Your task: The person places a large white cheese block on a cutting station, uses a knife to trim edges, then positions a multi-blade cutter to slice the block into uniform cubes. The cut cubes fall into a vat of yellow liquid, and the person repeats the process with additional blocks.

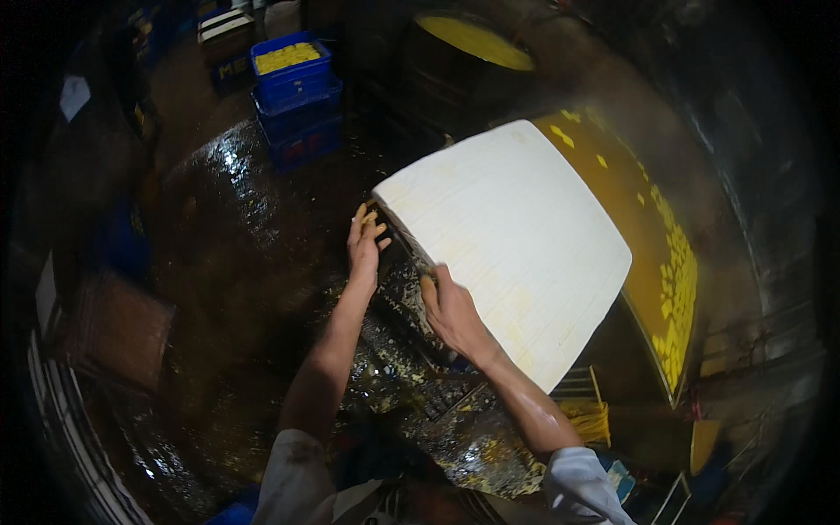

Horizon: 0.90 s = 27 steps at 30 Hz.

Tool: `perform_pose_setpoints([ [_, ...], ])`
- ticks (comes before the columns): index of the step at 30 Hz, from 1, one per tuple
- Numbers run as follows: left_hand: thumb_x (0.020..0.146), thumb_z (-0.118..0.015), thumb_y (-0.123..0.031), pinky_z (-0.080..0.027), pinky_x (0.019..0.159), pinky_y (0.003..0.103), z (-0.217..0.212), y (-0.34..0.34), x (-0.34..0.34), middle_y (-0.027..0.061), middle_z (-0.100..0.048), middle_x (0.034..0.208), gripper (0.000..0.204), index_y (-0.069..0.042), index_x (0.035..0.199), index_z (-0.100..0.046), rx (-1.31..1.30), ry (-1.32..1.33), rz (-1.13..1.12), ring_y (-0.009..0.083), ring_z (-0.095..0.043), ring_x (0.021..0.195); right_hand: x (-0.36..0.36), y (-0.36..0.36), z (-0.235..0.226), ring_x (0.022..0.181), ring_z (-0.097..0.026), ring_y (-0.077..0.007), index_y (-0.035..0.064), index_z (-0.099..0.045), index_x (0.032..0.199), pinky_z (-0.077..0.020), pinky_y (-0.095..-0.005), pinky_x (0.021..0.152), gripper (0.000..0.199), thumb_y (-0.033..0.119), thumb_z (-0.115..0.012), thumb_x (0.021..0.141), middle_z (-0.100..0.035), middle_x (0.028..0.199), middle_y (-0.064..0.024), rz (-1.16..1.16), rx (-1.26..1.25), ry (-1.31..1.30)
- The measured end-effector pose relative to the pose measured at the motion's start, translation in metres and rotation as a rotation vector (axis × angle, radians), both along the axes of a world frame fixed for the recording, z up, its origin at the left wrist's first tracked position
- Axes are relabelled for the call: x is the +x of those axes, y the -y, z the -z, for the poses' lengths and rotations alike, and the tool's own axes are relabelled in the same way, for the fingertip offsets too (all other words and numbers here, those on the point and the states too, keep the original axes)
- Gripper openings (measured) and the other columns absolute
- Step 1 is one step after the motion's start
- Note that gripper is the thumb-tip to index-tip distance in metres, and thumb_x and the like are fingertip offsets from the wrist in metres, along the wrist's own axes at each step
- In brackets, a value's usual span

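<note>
A large white board (512,236) with fine scratch lines and faint yellow stains tilts across the middle of the view. Its lower left edge is pinched by my right hand (457,315), thumb near the top face and fingers curled at the side. My left hand (364,249) is beside the board's left corner with its fingers apart; whether the fingertips touch the edge I cannot tell. Yellowish coverings show on some fingertips of both hands. The board hides part of a wide vat (652,359) of brown liquid, where many yellow pieces (674,306) float along the far right side.
Beyond the board stands a round dark vessel (464,79) with yellow contents. Stacked blue crates (297,114), the top one full of yellow pieces, stand at the far left. The dark floor (254,254) is wet and shiny. Yellow strands (586,422) hang below the board.
</note>
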<state>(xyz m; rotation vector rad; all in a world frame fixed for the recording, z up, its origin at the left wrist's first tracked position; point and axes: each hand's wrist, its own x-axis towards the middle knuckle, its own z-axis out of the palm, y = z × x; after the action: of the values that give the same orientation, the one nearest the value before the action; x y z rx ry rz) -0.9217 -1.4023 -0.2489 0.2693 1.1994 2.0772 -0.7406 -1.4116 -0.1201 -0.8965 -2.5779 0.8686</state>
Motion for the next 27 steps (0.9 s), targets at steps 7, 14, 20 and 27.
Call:
perform_pose_setpoints([
  [7,0.101,-0.051,-0.017,-0.050,0.075,0.027,-0.004,-0.024,-0.012,0.0051,-0.060,0.122,0.048,-0.015,0.148,-0.042,-0.048,-0.040,-0.014,0.0127,-0.057,0.099,-0.104,-0.041,0.053,0.074,-0.062,-0.0493,-0.0019,-0.042,0.105,-0.0503,-0.0552,0.062,0.020,0.015,-0.049,0.096,-0.061,0.073,-0.0319,0.088,0.360,0.077],
  [14,0.094,-0.061,-0.020,-0.049,0.085,0.037,0.007,-0.032,-0.025,0.0172,-0.062,0.114,0.035,-0.003,0.125,-0.063,-0.146,-0.472,-0.232,0.0304,-0.062,0.102,-0.104,-0.038,0.048,0.072,-0.064,-0.0475,0.0019,-0.042,0.105,-0.0511,-0.0547,0.060,0.020,0.017,-0.050,0.095,-0.064,0.077,-0.0281,0.110,0.435,0.219],
  [20,0.084,-0.071,-0.026,-0.049,0.072,0.040,-0.006,-0.024,0.014,0.0150,-0.061,0.090,0.030,0.004,0.087,-0.067,-0.111,-0.642,-0.406,0.0328,-0.062,0.083,-0.012,-0.017,0.041,0.066,-0.061,-0.0469,0.0028,-0.042,0.103,-0.0470,-0.0531,0.055,0.016,0.013,-0.052,0.096,-0.061,0.072,-0.0273,0.039,0.430,0.197],
  [27,0.086,-0.066,-0.013,-0.048,0.066,0.038,-0.001,-0.002,0.154,0.0147,-0.059,0.084,0.018,0.004,0.089,-0.063,-0.031,-0.533,-0.417,0.0307,-0.060,0.072,0.128,0.015,0.032,0.066,-0.059,-0.0470,0.0025,-0.043,0.101,-0.0444,-0.0507,0.053,0.015,0.007,-0.056,0.094,-0.059,0.072,-0.0268,0.044,0.403,0.217],
])
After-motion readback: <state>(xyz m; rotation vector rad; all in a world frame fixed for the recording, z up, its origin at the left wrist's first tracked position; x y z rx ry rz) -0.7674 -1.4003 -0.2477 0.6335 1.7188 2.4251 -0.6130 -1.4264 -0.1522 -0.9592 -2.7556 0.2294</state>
